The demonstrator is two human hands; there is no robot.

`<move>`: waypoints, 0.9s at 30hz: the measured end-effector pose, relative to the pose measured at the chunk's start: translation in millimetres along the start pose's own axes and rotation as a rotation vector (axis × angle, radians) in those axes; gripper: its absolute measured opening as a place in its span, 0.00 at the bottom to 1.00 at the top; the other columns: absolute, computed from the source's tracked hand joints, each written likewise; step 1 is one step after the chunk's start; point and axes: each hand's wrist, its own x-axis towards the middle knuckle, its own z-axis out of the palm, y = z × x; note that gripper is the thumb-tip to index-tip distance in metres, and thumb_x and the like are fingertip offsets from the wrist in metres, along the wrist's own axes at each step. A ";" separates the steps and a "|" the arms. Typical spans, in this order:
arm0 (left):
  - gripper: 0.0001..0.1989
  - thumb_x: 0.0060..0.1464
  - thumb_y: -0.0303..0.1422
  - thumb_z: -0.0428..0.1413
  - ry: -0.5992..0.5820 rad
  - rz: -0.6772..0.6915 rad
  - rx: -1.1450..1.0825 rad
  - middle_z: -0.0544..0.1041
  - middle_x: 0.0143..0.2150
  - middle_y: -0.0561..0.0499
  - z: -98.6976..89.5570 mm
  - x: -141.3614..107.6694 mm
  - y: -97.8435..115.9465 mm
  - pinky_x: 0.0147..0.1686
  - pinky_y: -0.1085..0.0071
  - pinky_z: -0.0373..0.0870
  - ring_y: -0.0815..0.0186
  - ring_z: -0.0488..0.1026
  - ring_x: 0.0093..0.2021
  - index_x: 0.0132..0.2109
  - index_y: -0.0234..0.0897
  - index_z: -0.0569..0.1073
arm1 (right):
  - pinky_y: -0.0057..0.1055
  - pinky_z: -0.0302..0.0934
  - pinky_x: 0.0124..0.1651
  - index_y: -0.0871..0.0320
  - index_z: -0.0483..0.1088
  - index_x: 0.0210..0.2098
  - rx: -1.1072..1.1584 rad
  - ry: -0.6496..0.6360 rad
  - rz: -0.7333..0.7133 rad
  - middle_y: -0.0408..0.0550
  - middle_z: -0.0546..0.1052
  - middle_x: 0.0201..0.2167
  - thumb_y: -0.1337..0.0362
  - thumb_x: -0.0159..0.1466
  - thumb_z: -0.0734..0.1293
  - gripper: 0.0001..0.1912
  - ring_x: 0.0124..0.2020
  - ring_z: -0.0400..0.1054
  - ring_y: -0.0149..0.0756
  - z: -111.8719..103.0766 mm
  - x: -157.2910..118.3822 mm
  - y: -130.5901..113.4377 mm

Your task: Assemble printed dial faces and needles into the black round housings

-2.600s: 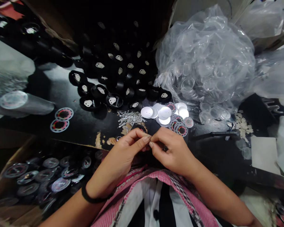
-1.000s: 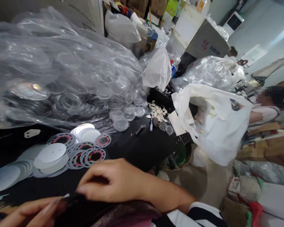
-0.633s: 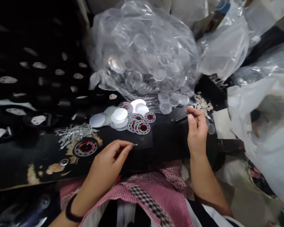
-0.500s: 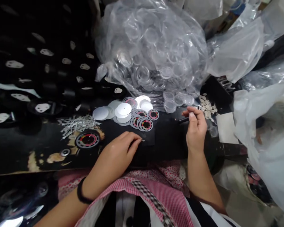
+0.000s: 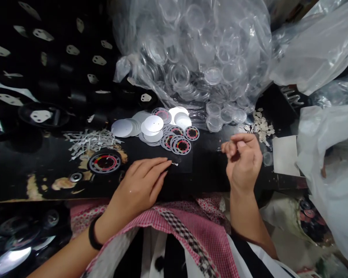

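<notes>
Two bare hands over the black table [image 5: 208, 166]. The left hand [image 5: 137, 185], low centre of the frame, has its fingertips at one small pale metal piece [image 5: 175, 164], which lies just right of centre, below the red-marked printed discs [image 5: 182, 145]. Gap between thumb and fingers is narrow; cannot tell whether the piece is pinched or only pressed against the table. The right hand [image 5: 245, 158], right of centre, has curled fingers, with a thin metal shaft [image 5: 252, 127] showing just beyond them; cannot tell whether that grip contains anything. Main risk, as judged: the small piece sits at the very tips of the fingers, so a slight push could flick it loose, and on so dark a surface it might be hard to find. Second risk: the overlapping discs are near the fingertips; a careless sweep could spread them or drag one over the piece. At left of the frame, a tangled heap of thin pale pieces [image 5: 89, 141] lies close to the black-rimmed dial [image 5: 104, 162]; if the left wrist swung that way, pieces could scatter or the dial face be scratched. The small round metal part [image 5: 75, 177], lower left, lies near the front edge and could be knocked off. Right side: the curled fingers are near the pale plates [image 5: 263, 125], which a knuckle could disturb.
</notes>
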 end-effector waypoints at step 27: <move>0.19 0.65 0.26 0.50 0.021 0.121 0.027 0.79 0.56 0.42 14.7 -25.3 -7.7 0.51 0.54 0.70 0.49 0.75 0.54 0.61 0.37 0.71 | 0.29 0.61 0.32 0.55 0.68 0.35 -0.219 -0.567 -0.116 0.41 0.68 0.28 0.70 0.68 0.57 0.10 0.27 0.63 0.28 63.5 -42.9 -8.7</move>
